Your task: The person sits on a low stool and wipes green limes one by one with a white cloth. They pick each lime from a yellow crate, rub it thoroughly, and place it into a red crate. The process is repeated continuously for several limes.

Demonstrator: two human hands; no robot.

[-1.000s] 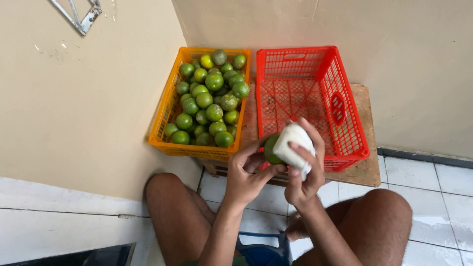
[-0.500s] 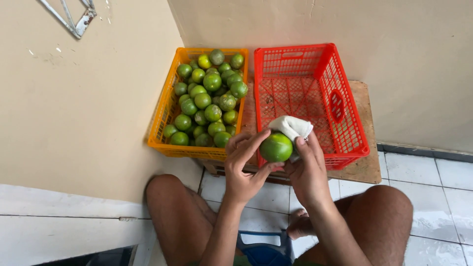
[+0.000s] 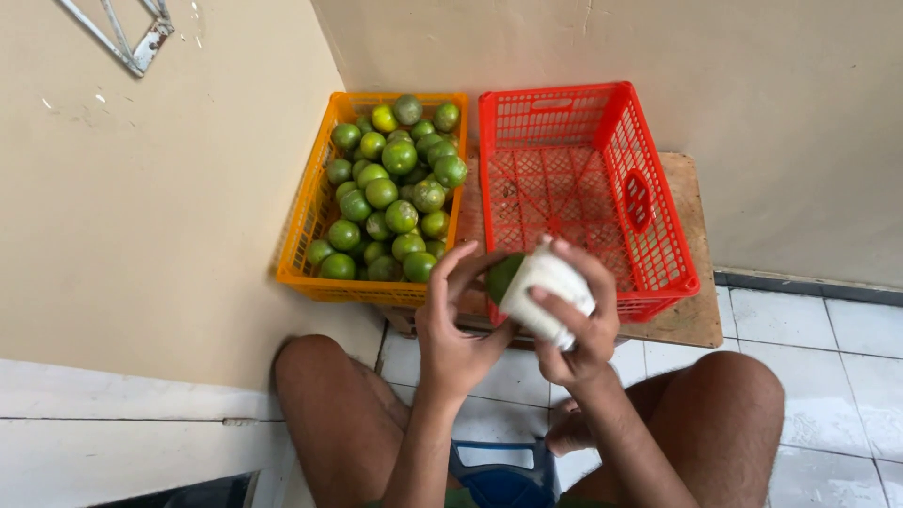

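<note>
My left hand point(image 3: 458, 325) holds a green citrus fruit point(image 3: 501, 276) from the left side, in front of my knees. My right hand point(image 3: 581, 325) presses a white cloth point(image 3: 546, 292) over the fruit, covering most of it. Behind the hands stands an orange crate point(image 3: 306, 230) filled with several green citrus fruits point(image 3: 400, 179). To its right is a red crate point(image 3: 658, 216) with nothing visible inside.
Both crates rest on a low wooden board point(image 3: 691, 310) set in a corner of beige walls. The floor is white tile point(image 3: 847, 376). My bare knees frame the hands, and a blue stool point(image 3: 503, 470) shows between my legs.
Half a second ago the fruit was exposed with the cloth behind it; now the cloth is wrapped back over the fruit, as it was a second ago.
</note>
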